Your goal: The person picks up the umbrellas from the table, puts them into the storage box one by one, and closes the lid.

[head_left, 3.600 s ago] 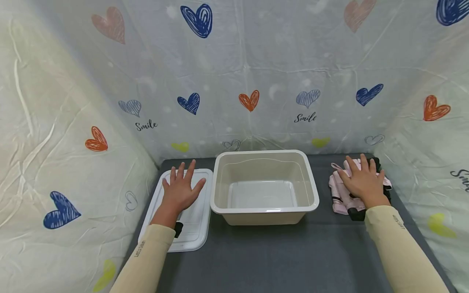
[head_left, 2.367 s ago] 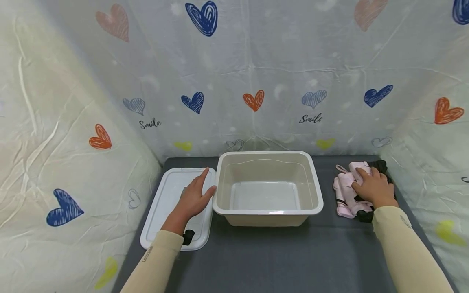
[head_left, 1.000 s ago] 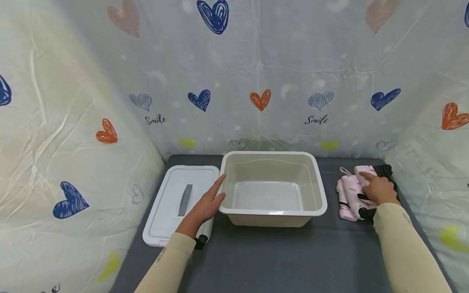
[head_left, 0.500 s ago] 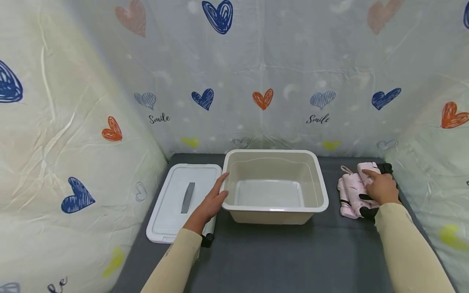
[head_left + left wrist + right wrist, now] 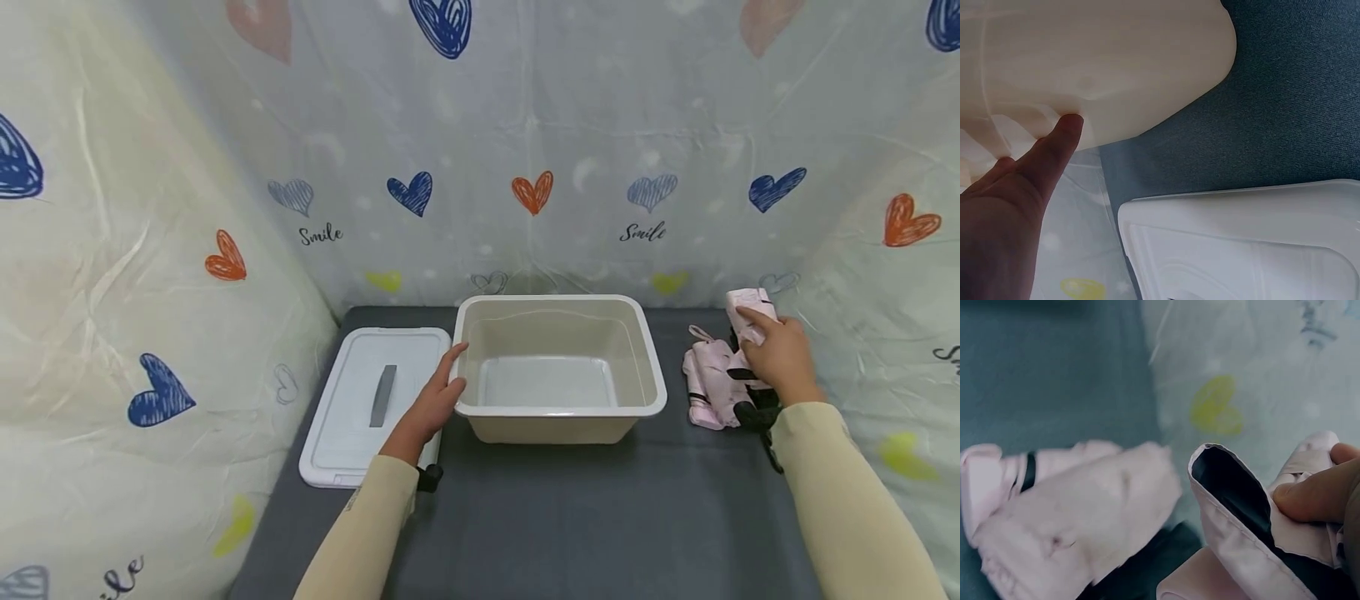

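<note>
In the head view my left hand reaches to the left side of a beige plastic tub, its fingers right at the rim. The left wrist view has a straight finger against the tub's smooth outer wall. At the right, my right hand grips a folded pink cloth bundle with black lining, tilted up from the pile. Up close, the thumb presses on its pink fabric and a stitched edge opens onto the black inside. Beside it lie other rolled pink bundles with black parts.
A white lid with a grey handle lies left of the tub on the dark grey table. A curtain printed with hearts stands behind and along both sides.
My left hand has moved right from over the lid to the tub's side. My right hand has come down onto the pink pile, taken hold of one bundle and raised it.
</note>
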`<state>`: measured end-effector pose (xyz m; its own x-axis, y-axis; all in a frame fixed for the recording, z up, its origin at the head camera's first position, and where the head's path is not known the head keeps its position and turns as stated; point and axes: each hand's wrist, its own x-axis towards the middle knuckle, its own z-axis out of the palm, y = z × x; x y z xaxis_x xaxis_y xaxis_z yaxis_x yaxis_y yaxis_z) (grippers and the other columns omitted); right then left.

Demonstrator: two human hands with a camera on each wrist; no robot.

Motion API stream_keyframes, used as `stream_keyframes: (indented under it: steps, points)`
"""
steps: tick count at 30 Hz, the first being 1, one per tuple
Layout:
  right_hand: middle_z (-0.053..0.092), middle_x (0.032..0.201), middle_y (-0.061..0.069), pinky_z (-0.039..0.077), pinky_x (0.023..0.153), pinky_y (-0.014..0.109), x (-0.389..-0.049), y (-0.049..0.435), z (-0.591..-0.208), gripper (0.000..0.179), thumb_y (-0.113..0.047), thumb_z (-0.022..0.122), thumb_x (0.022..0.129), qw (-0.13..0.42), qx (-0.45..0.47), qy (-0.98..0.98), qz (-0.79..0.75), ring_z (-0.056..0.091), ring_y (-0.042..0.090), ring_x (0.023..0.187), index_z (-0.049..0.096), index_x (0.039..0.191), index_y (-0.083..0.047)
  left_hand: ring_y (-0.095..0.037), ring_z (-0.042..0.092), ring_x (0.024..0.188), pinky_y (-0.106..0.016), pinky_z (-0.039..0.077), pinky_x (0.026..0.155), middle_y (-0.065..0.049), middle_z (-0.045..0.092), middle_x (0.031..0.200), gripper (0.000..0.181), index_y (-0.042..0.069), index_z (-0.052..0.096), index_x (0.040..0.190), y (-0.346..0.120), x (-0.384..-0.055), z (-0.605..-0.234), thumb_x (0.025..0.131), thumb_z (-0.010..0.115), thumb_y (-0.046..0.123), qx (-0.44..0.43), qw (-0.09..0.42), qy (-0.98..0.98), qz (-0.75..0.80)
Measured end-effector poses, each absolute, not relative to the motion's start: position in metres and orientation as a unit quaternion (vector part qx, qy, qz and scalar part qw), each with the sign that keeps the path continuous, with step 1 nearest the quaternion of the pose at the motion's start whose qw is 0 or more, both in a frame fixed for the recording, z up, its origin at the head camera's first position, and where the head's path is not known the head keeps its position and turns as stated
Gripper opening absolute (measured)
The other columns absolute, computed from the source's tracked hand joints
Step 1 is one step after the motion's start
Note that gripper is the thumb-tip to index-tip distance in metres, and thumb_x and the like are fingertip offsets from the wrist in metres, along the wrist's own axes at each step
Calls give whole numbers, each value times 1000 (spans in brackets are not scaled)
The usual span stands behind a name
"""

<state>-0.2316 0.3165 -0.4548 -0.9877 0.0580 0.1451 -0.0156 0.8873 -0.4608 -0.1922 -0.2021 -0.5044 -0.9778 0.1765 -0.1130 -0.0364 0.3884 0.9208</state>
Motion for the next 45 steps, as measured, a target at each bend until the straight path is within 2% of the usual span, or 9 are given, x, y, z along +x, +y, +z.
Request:
stream_keyframes:
  steps: [7,16,20,23,29,35,39,45]
  points:
    - [31,133,46,32,90,69,-224,298,-430,57,-13,54,92,85,-1,-965,248,33,61,119,41,147,-14,-33,28,143,-60,29,108,-6,14,162,59,38,20,151,-196,-188,-507,99,36,16,34,107,823,556]
    - [29,137,41,40,82,65,-216,265,-412,60,-15,56,93,59,0,-958,280,37,58,116,38,150,-19,-36,29,142,-60,30,107,-11,13,162,59,31,18,154,-192,-183,-511,99,36,17,27,116,817,564]
    - [31,138,39,42,83,67,-216,251,-407,60,-16,58,93,55,-1,-957,284,40,57,116,39,149,-21,-35,31,142,-60,30,107,-7,16,161,59,37,20,151,-192,-183,-509,99,37,18,24,113,823,556]
    - [33,139,38,42,85,68,-217,241,-403,60,-17,59,93,53,2,-956,288,41,56,117,39,149,-22,-34,30,142,-59,30,108,-7,17,161,59,37,21,151,-192,-187,-507,98,37,17,27,109,829,548]
    - [35,142,33,42,89,68,-224,218,-394,59,-20,60,93,49,9,-951,305,41,53,119,40,148,-24,-33,26,143,-58,29,109,-9,14,162,61,32,21,152,-197,-196,-498,97,38,12,24,125,807,577]
    - [39,140,31,45,86,62,-228,196,-390,58,-21,60,93,47,40,-946,318,45,48,116,42,147,-25,-38,25,143,-57,31,108,-14,11,162,63,23,18,154,-195,-190,-477,95,36,7,-1,146,798,585]
    - [42,137,29,44,84,58,-232,181,-390,56,-20,60,93,40,69,-944,321,46,44,113,44,146,-25,-37,28,142,-56,32,107,-13,15,161,63,28,22,152,-196,-193,-490,94,38,8,-8,128,802,584]
    - [47,137,26,37,95,61,-238,159,-398,55,-20,63,90,41,121,-936,326,44,43,123,49,143,-25,-36,30,140,-58,32,106,-9,16,161,67,35,20,152,-196,-194,-496,92,39,11,-1,116,812,572]
